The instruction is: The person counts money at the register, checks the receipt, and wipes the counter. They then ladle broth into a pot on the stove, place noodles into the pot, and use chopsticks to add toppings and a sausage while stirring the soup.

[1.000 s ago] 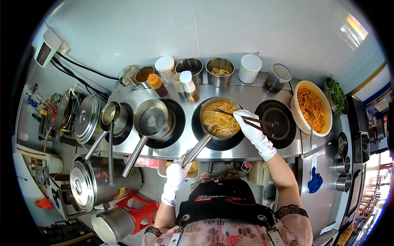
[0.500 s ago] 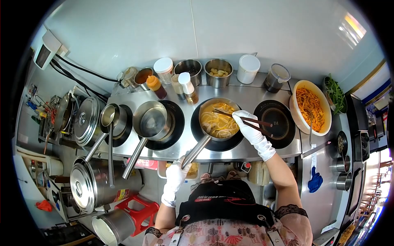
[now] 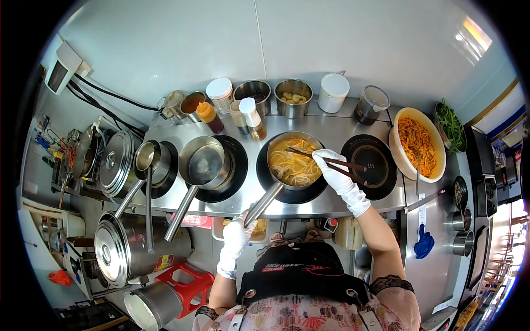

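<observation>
My left hand, in a white glove, is closed around the handle of a steel saucepan. The pan rests on a round black hob and holds noodles with orange shreds in yellowish broth. My right hand, also gloved, grips a pair of dark brown chopsticks whose tips reach into the noodles. Left of this pan, a second saucepan with clear liquid stands on another hob. A bare hob lies just right of my right hand.
Along the wall stand a sauce bottle, steel pots and a white tub. To the right is a large bowl of orange shreds. A ladle lies across a pot on the left. Below are a lidded stockpot and red stool.
</observation>
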The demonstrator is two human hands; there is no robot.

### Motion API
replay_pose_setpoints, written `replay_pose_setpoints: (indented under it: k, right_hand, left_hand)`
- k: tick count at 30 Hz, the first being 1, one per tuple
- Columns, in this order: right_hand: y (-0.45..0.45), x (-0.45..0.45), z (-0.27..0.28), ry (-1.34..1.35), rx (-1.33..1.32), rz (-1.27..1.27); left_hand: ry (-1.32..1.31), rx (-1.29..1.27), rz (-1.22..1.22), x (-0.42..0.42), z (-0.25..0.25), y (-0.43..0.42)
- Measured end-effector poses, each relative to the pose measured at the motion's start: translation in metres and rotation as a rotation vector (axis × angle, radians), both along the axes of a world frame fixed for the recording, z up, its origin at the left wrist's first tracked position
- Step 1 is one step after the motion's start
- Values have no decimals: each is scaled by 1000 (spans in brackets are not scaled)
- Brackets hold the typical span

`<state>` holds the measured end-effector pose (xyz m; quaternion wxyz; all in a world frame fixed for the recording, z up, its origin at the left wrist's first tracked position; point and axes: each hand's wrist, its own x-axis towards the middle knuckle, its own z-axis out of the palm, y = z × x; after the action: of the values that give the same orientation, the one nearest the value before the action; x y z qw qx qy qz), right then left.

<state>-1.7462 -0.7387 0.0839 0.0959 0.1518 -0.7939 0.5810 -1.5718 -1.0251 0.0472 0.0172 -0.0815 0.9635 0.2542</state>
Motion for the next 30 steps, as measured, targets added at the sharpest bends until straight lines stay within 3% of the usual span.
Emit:
replay_pose_setpoints:
  k: [30]
  right_hand:
    - [33, 10, 24, 46, -35, -87]
  left_hand:
    - [28, 4, -2, 1, 2, 1]
